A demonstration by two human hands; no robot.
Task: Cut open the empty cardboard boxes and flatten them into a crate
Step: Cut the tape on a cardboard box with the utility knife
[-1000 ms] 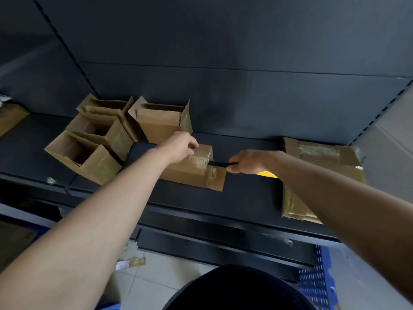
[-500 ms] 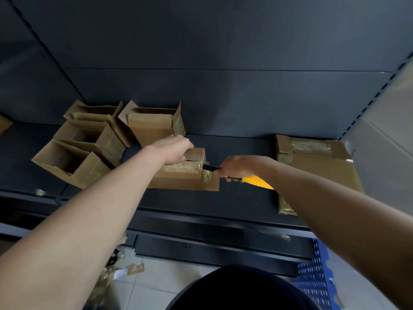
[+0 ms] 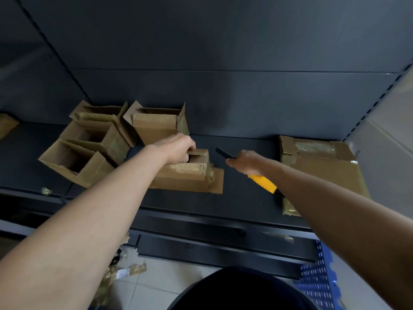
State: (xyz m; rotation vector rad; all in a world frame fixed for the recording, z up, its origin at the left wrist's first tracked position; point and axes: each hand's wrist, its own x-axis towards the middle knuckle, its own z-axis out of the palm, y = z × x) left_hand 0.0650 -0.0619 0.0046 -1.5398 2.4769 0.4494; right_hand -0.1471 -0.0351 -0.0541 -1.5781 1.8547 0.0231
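**On the shelf: blade in the air, fingers in its path**

On the dark shelf (image 3: 245, 198) the small box (image 3: 185, 175) lies in front of the person, one taped flap spread flat to its right. The left hand (image 3: 178, 148) is curled over the box's top edge, fingertips hooked into the opening. The right hand (image 3: 245, 162) is wrapped round a yellow-handled knife (image 3: 263, 183), whose dark tip is raised and clear of the cardboard, pointing towards the box and the left hand.

The main danger, as I judge it, is that line. A stroke drawn leftwards through tape could break free suddenly and run on into the holding fingers. The box is light and pinned only at one edge, so it may also skid or twist under the blade.

Three open boxes (image 3: 78, 162) crowd just to the left and one stands behind; a slipping elbow could knock them off. A larger taped box (image 3: 324, 166) waits at the right. The blue crate (image 3: 317, 283) sits low on the right, only partly in view, so flattened card may miss it. Tape scraps (image 3: 125, 271) lie on the floor.
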